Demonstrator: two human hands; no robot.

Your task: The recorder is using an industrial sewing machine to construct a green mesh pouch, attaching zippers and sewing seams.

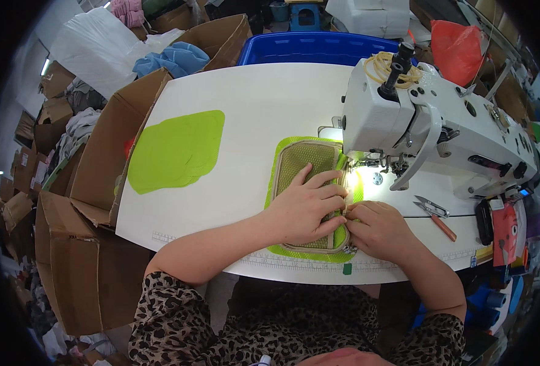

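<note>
A rounded lime-green fabric piece lies on the white sewing table, with an olive mesh panel edged in beige binding on top of it. My left hand rests on the panel with its fingers spread, the fingertips at the panel's right edge. Close beside them, my right hand is closed in a pinch on the edge of the green piece. Small parts by my right fingers are too small to name. Just beyond my fingers stands the white sewing machine, its lamp lighting the needle area.
A stack of lime-green fabric cutouts lies to the left. Thread snips with an orange handle lie right of my right hand. Cardboard boxes stand against the table's left side. Behind the table is a blue bin. A ruler strip runs along the front edge.
</note>
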